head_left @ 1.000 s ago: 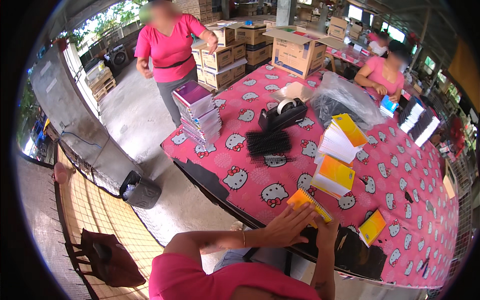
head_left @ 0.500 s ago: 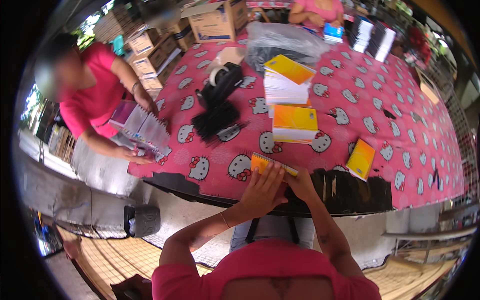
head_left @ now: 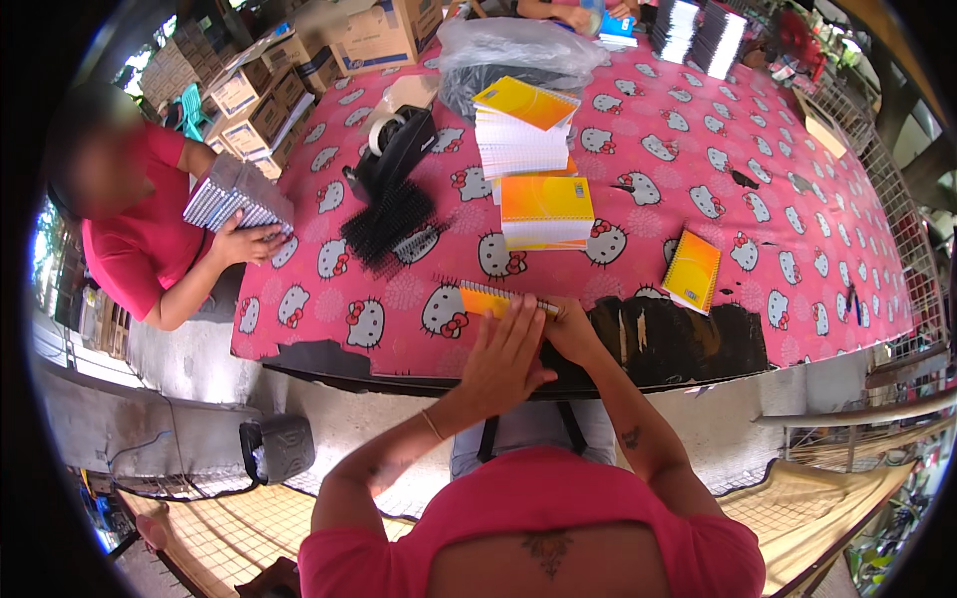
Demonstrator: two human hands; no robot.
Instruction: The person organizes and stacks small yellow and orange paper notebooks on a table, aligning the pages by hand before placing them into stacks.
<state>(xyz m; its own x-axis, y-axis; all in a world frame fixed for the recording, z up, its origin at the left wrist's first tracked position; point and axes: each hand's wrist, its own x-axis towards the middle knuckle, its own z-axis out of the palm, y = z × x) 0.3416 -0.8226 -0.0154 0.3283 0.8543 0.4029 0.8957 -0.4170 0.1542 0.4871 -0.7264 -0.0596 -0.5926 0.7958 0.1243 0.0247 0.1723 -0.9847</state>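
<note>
A yellow spiral-bound notebook [head_left: 485, 299] lies at the near edge of the table, on a pink tablecloth [head_left: 698, 149] with a cat pattern. My left hand [head_left: 506, 351] lies flat over the notebook's middle, fingers spread, pressing it down. Beside it, my right hand [head_left: 570, 331] grips the notebook's right end, where the wire spine shows. Just beyond are a low stack of yellow notebooks [head_left: 546, 211] and a taller stack [head_left: 523, 130]. A single yellow notebook [head_left: 691, 271] lies apart to the right.
At the table's left a person in a red shirt holds a stack of notebooks [head_left: 234, 199]. A pile of black binding coils [head_left: 389, 224], a black machine [head_left: 399, 149], a plastic bag [head_left: 518, 50] and cardboard boxes [head_left: 389, 35] sit farther back. A black bin [head_left: 279, 448] stands on the floor.
The view has swung round over the table. The person in red has come to the table's left edge with the stack. My hands stay on the yellow notebook.
</note>
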